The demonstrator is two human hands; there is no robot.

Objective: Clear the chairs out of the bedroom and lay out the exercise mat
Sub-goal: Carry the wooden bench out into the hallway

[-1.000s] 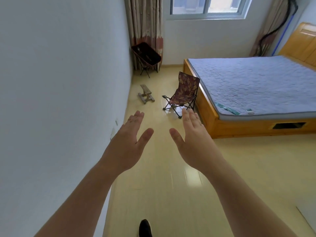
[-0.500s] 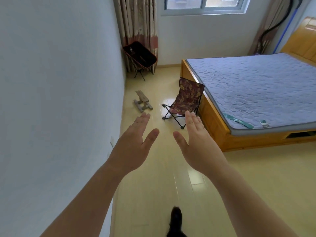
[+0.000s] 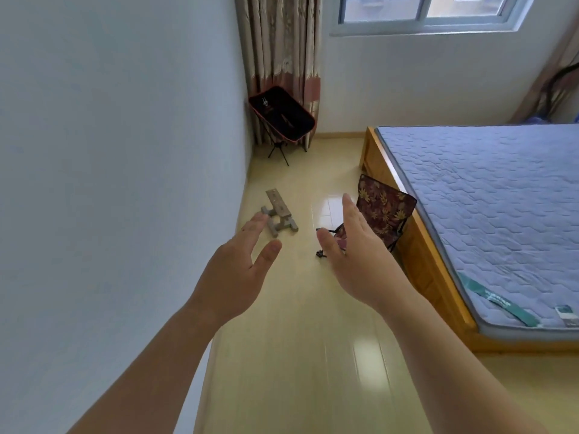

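Floral chair (image 3: 387, 211) stands at one o'clock against the bed (image 3: 423, 255); black chair (image 3: 282, 115) sits at twelve by the curtain. Left hand (image 3: 238, 270) and right hand (image 3: 357, 255) reach forward, fingers straight, both empty.

maroon leaf-print chair (image 3: 383, 211), black chair (image 3: 282, 115), blue mattress (image 3: 495, 208)

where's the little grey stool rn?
Head view, left of centre: the grey stool is on the floor by the left wall, nearer than the black corner chair and left of the leaf-print chair.
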